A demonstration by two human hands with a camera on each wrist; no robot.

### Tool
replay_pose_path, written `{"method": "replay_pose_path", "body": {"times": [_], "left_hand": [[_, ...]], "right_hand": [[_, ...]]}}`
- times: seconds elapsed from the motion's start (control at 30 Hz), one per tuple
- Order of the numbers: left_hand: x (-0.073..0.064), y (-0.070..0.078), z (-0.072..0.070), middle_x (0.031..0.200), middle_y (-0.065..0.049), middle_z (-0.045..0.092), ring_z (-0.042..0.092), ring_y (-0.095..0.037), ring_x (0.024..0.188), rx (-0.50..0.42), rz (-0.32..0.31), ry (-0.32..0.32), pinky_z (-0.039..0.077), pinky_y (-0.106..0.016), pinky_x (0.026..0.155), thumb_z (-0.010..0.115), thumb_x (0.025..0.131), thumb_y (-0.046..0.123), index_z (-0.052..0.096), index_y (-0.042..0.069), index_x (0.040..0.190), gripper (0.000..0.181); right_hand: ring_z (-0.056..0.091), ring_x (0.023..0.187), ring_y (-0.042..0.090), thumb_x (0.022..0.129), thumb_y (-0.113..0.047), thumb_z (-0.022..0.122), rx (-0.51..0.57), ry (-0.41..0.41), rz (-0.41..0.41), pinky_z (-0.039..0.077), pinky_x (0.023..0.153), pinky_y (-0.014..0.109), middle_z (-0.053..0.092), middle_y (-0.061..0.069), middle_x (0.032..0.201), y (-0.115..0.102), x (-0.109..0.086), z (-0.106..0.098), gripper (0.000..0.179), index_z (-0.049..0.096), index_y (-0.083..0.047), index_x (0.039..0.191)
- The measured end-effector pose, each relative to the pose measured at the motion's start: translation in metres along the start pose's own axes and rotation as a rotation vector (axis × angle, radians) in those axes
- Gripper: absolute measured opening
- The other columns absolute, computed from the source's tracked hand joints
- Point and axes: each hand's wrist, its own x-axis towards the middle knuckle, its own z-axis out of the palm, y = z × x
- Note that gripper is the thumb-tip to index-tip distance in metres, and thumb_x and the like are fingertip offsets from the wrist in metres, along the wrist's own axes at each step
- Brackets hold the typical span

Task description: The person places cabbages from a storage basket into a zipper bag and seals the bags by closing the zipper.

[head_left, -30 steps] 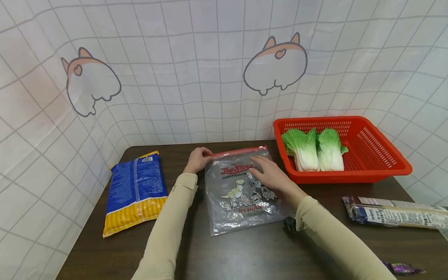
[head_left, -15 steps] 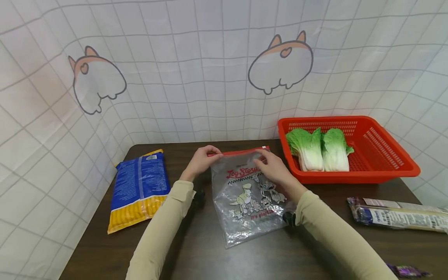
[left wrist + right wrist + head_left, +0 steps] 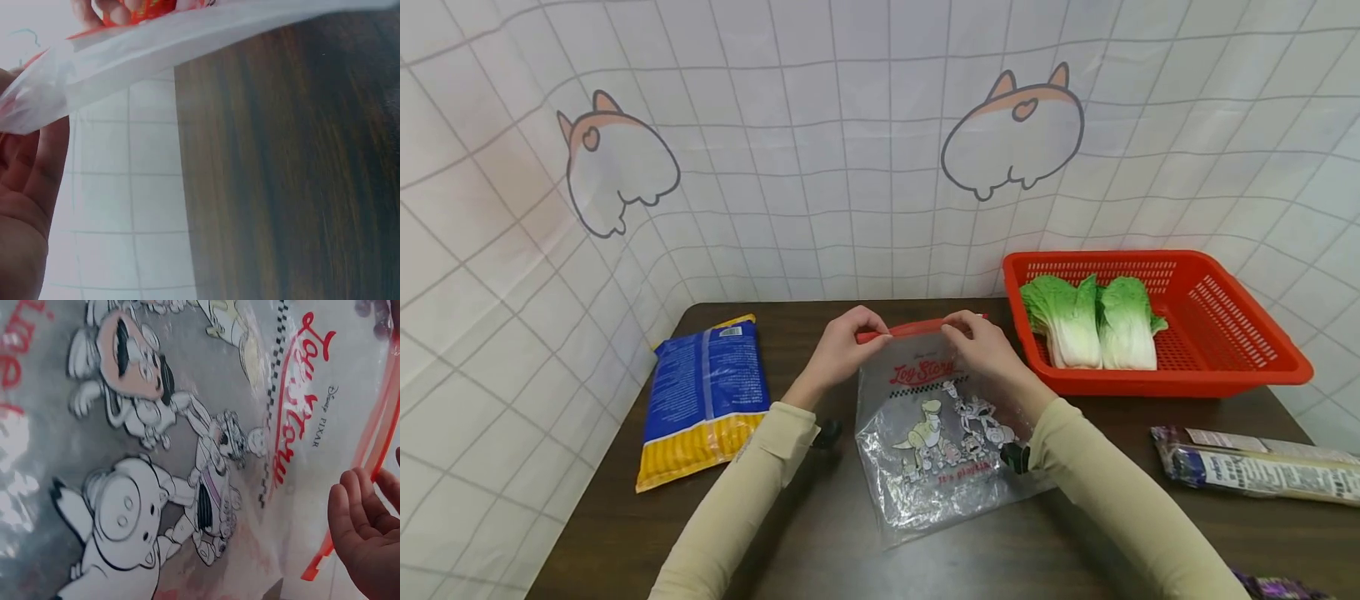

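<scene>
A clear plastic zip bag (image 3: 925, 433) with a red top strip and cartoon print is held by its upper edge, its lower part slanting toward the table's front. My left hand (image 3: 841, 352) pinches the left end of the strip between thumb and fingers. Farther right, the thumb and fingers of my right hand (image 3: 992, 354) grip the same strip, short of its right tip. Seen from the left wrist, the bag's pale edge (image 3: 150, 56) stretches across above the dark tabletop. The right wrist view has the printed face (image 3: 212, 469) close up, with the curled right hand (image 3: 369, 531) at the red zip.
A blue and yellow packet (image 3: 707, 400) lies at the left. At the back right, a red plastic basket (image 3: 1157, 382) contains two napa cabbages (image 3: 1073, 325). Long wrapped packages (image 3: 1255, 467) lie at the right, a purple wrapper (image 3: 1277, 587) nearer. A patterned cloth (image 3: 865, 167) hangs behind.
My right hand has gone from hovering over the bag to gripping its red strip. The bag's top edge has risen, and my left hand has shifted right along with it.
</scene>
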Motion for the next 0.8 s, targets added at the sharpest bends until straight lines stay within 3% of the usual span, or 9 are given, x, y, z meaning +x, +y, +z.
{"method": "replay_pose_path", "body": {"times": [0.1, 0.23, 0.3, 0.43, 0.53, 0.63, 0.8], "left_hand": [[-0.002, 0.004, -0.002, 0.094, 0.002, 0.063, 0.057, -0.014, 0.086, 0.025, 0.031, -0.003, 0.049, -0.031, 0.077, 0.073, 0.088, 0.013, 0.069, 0.011, 0.087, 0.004], [-0.004, 0.008, -0.007, 0.096, 0.002, 0.062, 0.058, -0.012, 0.087, 0.025, 0.022, -0.051, 0.05, -0.03, 0.078, 0.072, 0.089, 0.013, 0.069, 0.011, 0.088, 0.004], [-0.005, 0.011, -0.013, 0.095, 0.002, 0.062, 0.059, -0.012, 0.084, -0.004, -0.018, -0.11, 0.051, -0.03, 0.075, 0.071, 0.091, 0.018, 0.068, 0.013, 0.09, 0.006], [-0.006, 0.014, -0.027, 0.096, 0.0, 0.065, 0.063, -0.015, 0.083, -0.122, -0.132, -0.298, 0.053, -0.032, 0.072, 0.061, 0.098, 0.031, 0.068, 0.015, 0.1, 0.017], [-0.005, 0.013, -0.033, 0.105, -0.008, 0.067, 0.066, -0.02, 0.089, -0.252, -0.193, -0.416, 0.057, -0.041, 0.075, 0.049, 0.103, 0.034, 0.068, 0.009, 0.11, 0.032], [-0.003, 0.012, -0.034, 0.113, -0.014, 0.064, 0.067, -0.024, 0.095, -0.319, -0.21, -0.464, 0.056, -0.049, 0.077, 0.045, 0.105, 0.033, 0.066, 0.003, 0.116, 0.038], [0.002, 0.012, -0.033, 0.108, -0.009, 0.064, 0.066, -0.02, 0.091, -0.189, -0.215, -0.446, 0.058, -0.045, 0.073, 0.047, 0.104, 0.035, 0.066, 0.009, 0.118, 0.035]], "right_hand": [[0.065, 0.097, 0.026, 0.102, -0.034, 0.051, -0.006, 0.005, 0.01, 0.051, 0.086, 0.044, 0.067, 0.012, 0.111, -0.001, 0.0, 0.003, 0.035, 0.059, -0.009, 0.125], [0.063, 0.097, 0.026, 0.101, -0.035, 0.052, -0.017, 0.071, 0.01, 0.05, 0.087, 0.044, 0.068, 0.011, 0.11, -0.002, 0.003, 0.008, 0.034, 0.064, -0.009, 0.121], [0.062, 0.097, 0.026, 0.1, -0.036, 0.054, -0.011, 0.123, 0.0, 0.049, 0.087, 0.044, 0.068, 0.01, 0.109, -0.003, 0.004, 0.01, 0.035, 0.066, -0.009, 0.119], [0.063, 0.092, 0.023, 0.096, -0.037, 0.061, 0.054, 0.194, 0.0, 0.05, 0.081, 0.041, 0.069, 0.007, 0.103, -0.009, 0.006, 0.012, 0.031, 0.07, -0.012, 0.111], [0.063, 0.091, 0.021, 0.095, -0.033, 0.064, 0.103, 0.172, 0.001, 0.051, 0.076, 0.037, 0.069, 0.005, 0.101, -0.014, 0.005, 0.012, 0.025, 0.071, -0.012, 0.108], [0.062, 0.091, 0.021, 0.095, -0.027, 0.064, 0.129, 0.117, -0.019, 0.051, 0.073, 0.036, 0.069, 0.005, 0.101, -0.021, 0.002, 0.013, 0.023, 0.07, -0.011, 0.109], [0.061, 0.09, 0.021, 0.096, -0.022, 0.063, 0.13, 0.042, -0.087, 0.051, 0.072, 0.035, 0.068, 0.005, 0.103, -0.032, -0.004, 0.016, 0.021, 0.069, -0.009, 0.112]]}}
